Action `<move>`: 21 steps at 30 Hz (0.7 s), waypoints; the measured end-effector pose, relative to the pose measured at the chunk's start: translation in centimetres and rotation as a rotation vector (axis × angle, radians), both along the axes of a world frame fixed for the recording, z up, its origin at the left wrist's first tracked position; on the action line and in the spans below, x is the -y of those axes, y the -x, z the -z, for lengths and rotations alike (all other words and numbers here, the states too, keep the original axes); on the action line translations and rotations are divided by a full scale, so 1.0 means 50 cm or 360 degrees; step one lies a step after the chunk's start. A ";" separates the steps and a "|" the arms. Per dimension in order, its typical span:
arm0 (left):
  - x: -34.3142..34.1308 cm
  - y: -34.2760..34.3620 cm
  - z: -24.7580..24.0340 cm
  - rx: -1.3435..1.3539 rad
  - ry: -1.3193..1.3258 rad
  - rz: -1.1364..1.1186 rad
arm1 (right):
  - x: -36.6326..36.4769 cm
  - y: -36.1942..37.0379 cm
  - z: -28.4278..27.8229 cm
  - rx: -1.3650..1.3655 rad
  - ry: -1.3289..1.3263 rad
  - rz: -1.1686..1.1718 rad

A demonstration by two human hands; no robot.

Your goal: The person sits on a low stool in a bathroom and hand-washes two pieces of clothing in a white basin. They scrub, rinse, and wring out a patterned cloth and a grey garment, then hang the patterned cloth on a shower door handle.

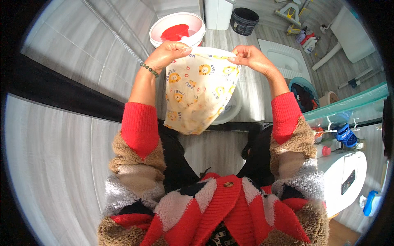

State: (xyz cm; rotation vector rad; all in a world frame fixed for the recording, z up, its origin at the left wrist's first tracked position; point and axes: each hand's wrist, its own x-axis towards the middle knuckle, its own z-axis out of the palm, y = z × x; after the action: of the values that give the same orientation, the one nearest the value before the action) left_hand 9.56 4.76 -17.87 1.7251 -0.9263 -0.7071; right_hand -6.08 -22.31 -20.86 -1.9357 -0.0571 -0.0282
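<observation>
A cream printed cloth (191,92) is held hanging in the upper centre of the frame. Its top edge is pinched between thumb and fingers by the left hand (170,54) and, farther right, by the right hand (252,59). A white basin (236,112) is partly hidden behind it. Above, a red bowl (174,33) is contained in a pale tub (198,25).

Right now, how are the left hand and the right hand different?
The left hand has a green beaded bracelet at its wrist; the right hand shows none. The left hand pinches the printed cloth at upper left, the right hand at upper right. Both come from red cuffs.
</observation>
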 end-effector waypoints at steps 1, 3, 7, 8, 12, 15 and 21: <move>0.001 0.002 0.000 -0.0057 0.0121 -0.0025 | -0.003 -0.001 0.005 0.0094 -0.0095 -0.0050; 0.003 0.009 0.001 -0.0382 0.0273 0.0071 | -0.005 -0.004 0.014 0.0027 -0.0125 0.0016; 0.025 0.029 0.008 -0.0357 0.0079 -0.0274 | 0.000 -0.016 0.024 0.0286 0.0224 0.0173; 0.031 0.037 0.009 -0.0330 0.0120 -0.0221 | -0.004 -0.012 0.024 0.0330 0.0922 0.0492; 0.071 0.030 -0.003 -0.0621 0.0406 -0.0070 | -0.046 0.029 0.025 0.0355 0.0370 0.0896; 0.089 0.009 -0.038 -0.0135 0.0195 -0.0422 | -0.100 0.080 0.028 0.0024 0.0627 0.0937; 0.096 -0.073 -0.268 0.0043 0.0273 -0.0571 | -0.095 0.090 0.033 0.0184 0.0790 0.0940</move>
State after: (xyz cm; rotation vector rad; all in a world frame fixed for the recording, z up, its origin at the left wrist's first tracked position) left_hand 13.23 -0.05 -4.45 1.6900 -0.6499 -0.3588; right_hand -10.59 -17.57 -22.49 -2.3787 0.4721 -0.5646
